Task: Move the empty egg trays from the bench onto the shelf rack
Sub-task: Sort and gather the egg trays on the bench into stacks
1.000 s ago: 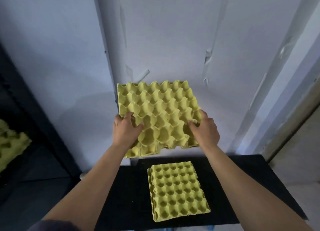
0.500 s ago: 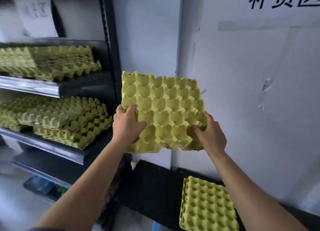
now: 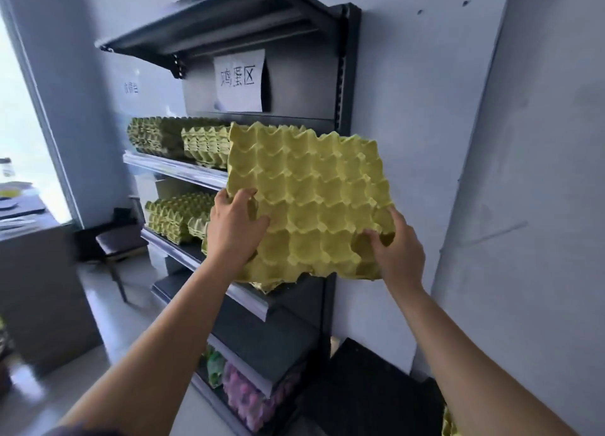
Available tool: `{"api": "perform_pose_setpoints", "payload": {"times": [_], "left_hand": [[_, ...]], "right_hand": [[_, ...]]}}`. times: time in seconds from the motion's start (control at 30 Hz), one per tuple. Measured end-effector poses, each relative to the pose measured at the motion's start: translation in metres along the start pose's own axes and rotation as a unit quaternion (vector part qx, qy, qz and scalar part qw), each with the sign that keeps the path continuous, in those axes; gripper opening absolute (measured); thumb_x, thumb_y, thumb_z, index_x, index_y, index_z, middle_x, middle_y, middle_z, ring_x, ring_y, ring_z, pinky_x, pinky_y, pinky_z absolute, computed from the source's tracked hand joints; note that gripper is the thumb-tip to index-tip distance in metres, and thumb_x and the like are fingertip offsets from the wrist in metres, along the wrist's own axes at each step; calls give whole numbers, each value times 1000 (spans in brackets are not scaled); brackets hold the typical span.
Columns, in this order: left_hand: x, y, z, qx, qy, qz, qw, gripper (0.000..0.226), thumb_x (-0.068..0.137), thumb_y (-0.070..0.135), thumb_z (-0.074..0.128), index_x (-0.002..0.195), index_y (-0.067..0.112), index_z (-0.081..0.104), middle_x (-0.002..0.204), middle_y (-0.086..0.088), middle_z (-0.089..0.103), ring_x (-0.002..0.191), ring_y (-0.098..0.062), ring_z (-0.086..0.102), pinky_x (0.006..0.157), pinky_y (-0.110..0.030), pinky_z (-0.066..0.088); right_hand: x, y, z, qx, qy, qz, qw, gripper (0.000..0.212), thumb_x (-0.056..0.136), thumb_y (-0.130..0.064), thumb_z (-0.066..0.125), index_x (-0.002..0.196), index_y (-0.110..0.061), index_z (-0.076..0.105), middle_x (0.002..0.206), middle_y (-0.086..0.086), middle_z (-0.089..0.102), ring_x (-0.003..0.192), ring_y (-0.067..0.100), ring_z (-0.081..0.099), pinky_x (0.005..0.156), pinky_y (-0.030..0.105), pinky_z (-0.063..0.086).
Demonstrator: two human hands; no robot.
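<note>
The left hand (image 3: 234, 229) and right hand (image 3: 397, 255) clasped near corners of the tilted egg tray (image 3: 314, 199), the shelf rack (image 3: 348, 75) just beyond, leftward.

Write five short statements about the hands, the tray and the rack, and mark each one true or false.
1. The left hand and the right hand both grip the yellow egg tray. True.
2. The egg tray has eggs in its cups. False: every cup that shows is empty.
3. The shelf rack holds tray stacks on two of its shelves. True.
4. The egg tray lies flat on a shelf. False: it is held tilted in the air, in front of the rack.
5. A paper sign hangs on the rack's back panel, above the upper tray stacks. True.
</note>
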State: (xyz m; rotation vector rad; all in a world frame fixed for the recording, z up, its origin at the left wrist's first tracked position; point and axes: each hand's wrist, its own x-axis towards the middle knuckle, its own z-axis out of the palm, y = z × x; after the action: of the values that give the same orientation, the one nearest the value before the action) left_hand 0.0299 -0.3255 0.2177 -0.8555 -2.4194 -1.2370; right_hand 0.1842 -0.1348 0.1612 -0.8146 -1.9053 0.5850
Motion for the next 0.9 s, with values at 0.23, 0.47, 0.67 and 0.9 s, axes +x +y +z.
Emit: {"api": "perform_pose_setpoints", "payload": {"times": [0.23, 0.47, 0.67, 0.9], "left_hand": [[78, -54, -56, 70, 5, 54, 996, 66, 83, 33, 62, 141, 30, 31, 152, -11, 15, 134, -34, 29, 106, -47, 28], [111, -71, -57, 290, -18, 370, 882, 69, 81, 60, 52, 142, 41, 25, 156, 4, 12, 142, -19, 9, 113, -45, 4], [174, -96, -29, 307, 91, 398, 860, 63, 48, 9, 86, 105, 28, 65, 110, 2, 64, 99, -23, 62, 86, -43, 44], [274, -106, -21, 216, 159, 401, 876, 38, 67, 6, 79, 98, 24, 66, 106, 3, 64, 87, -23, 65, 94, -48, 43]], "right_hand": [[22, -75, 82, 34, 35, -5, 999, 48, 90, -41, 60, 134, -27, 50, 123, 6, 57, 109, 22, 54, 78, 26, 36], [68, -146, 136, 10, 85, -30, 996, 40, 90, -44, 57, 128, -30, 55, 117, 6, 58, 107, 24, 55, 75, 27, 37], [116, -185, 170, -36, 110, -49, 992, 35, 90, -48, 54, 118, -27, 61, 121, 5, 55, 104, 27, 56, 69, 29, 38], [166, -208, 193, -42, 63, -188, 979, 56, 92, -58, 43, 128, -17, 57, 148, 12, 27, 130, 28, 37, 97, 38, 39]]}}
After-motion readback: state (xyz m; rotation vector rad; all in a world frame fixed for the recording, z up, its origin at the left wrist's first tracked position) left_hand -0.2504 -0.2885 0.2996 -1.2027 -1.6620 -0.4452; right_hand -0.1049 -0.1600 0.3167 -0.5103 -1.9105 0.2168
